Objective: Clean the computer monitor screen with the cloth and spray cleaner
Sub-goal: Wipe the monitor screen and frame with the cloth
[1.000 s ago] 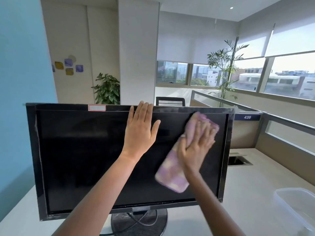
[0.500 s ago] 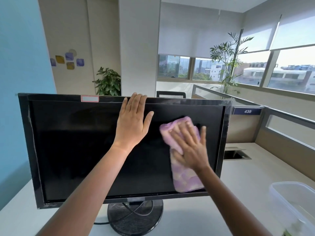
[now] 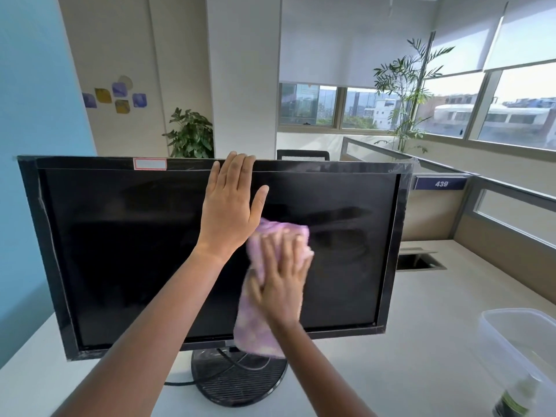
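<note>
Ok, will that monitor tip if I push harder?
Possibly tippy: the monitor stands on one round base, and the left hand braces its top. The screen looks smooth, so the cloth under the right hand should glide.

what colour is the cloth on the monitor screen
Mottled lilac and pale pink cloth, pressed on the screen by the right hand; head view.

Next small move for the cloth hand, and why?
Probably sweep the cloth rightward with the right hand: hazy streaks show on the monitor screen just right of it. The left hand lies flat at the top edge, apparently bracing it, so a firm wipe looks safe.
</note>
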The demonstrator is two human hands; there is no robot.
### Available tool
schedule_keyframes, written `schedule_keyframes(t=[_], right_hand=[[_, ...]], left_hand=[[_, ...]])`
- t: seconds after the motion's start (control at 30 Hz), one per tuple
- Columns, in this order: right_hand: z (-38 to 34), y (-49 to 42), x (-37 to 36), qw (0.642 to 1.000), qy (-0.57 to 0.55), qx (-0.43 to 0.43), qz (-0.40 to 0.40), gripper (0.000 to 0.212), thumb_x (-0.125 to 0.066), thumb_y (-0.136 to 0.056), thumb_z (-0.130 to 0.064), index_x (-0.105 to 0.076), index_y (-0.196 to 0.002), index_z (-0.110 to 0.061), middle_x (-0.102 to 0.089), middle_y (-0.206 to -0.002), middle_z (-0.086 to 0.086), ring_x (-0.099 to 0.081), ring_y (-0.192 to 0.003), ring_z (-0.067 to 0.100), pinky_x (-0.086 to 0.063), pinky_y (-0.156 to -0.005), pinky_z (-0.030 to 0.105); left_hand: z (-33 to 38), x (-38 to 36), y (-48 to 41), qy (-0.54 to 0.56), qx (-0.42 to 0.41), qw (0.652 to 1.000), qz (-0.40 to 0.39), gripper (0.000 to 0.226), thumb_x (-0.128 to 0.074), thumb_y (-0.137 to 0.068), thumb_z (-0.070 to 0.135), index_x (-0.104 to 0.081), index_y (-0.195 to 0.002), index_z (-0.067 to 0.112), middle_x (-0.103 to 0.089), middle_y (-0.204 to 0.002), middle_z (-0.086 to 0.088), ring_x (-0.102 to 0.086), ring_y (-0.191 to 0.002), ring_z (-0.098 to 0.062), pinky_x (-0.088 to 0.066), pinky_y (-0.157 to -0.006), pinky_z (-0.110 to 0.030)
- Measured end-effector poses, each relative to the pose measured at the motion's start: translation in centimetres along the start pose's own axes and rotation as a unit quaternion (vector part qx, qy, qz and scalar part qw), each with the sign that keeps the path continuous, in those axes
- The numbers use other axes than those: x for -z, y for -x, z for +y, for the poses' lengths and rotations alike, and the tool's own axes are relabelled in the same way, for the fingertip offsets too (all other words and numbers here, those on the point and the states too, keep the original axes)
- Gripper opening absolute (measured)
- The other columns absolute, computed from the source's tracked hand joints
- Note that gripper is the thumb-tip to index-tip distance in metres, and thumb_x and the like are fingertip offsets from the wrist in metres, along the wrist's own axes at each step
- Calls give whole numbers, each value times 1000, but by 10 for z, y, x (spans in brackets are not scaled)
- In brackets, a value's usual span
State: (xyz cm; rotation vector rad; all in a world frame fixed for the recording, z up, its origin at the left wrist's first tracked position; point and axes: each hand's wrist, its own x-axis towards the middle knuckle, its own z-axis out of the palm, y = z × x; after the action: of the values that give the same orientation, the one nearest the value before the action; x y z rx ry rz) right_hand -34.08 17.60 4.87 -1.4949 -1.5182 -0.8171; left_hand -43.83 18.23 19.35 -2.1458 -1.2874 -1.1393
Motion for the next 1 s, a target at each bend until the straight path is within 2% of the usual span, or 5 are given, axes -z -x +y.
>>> schedule_keyframes(t=[0.13,0.27,0.47,0.67,1.0], right_hand=[[11,8,-9,969,51,237,-36,69,-49,-83,-47,-24,-144,-30,-21,-154,-2,-11,-145,24,-13,-107,66],[68,-11,4,949,102,298,-23,66,-49,-78,-50,-32,-139,-34,-32,-147,-6,-28,-137,20,-15,-106,63],[128,-28,43,991,134,10,23,59,-44,-80,-46,-45,-134,-21,-48,-139,12,-38,-133,33,-12,-109,62],[84,-62,48,958,-79,-266,70,65,-29,-83,-44,-13,-142,-23,-15,-154,16,-6,-143,31,-8,-113,61],[-34,-51,3,984,28,173,-17,58,-50,-84,-43,-41,-136,-19,-40,-145,10,-17,-141,28,-18,-107,65]], left_hand=[[-2,3,1,-11,-13,1000,-1,59,-22,-94,39,-34,-139,2,-40,-144,-19,-32,-138,-31,-19,-117,-44],[-9,5,-1,-22,-32,999,-22,56,-24,-96,36,-31,-140,3,-38,-145,-19,-31,-138,-31,-17,-117,-42],[-19,10,-1,-35,-47,998,-36,51,-31,-98,32,-32,-140,4,-41,-144,-17,-34,-137,-30,-20,-117,-42],[-20,12,-1,-11,-29,999,-21,53,-27,-96,35,-37,-137,4,-46,-140,-16,-37,-135,-29,-20,-116,-45],[-19,10,0,32,-22,999,-10,64,-16,-91,43,-39,-137,4,-44,-141,-16,-36,-136,-29,-18,-118,-42]])
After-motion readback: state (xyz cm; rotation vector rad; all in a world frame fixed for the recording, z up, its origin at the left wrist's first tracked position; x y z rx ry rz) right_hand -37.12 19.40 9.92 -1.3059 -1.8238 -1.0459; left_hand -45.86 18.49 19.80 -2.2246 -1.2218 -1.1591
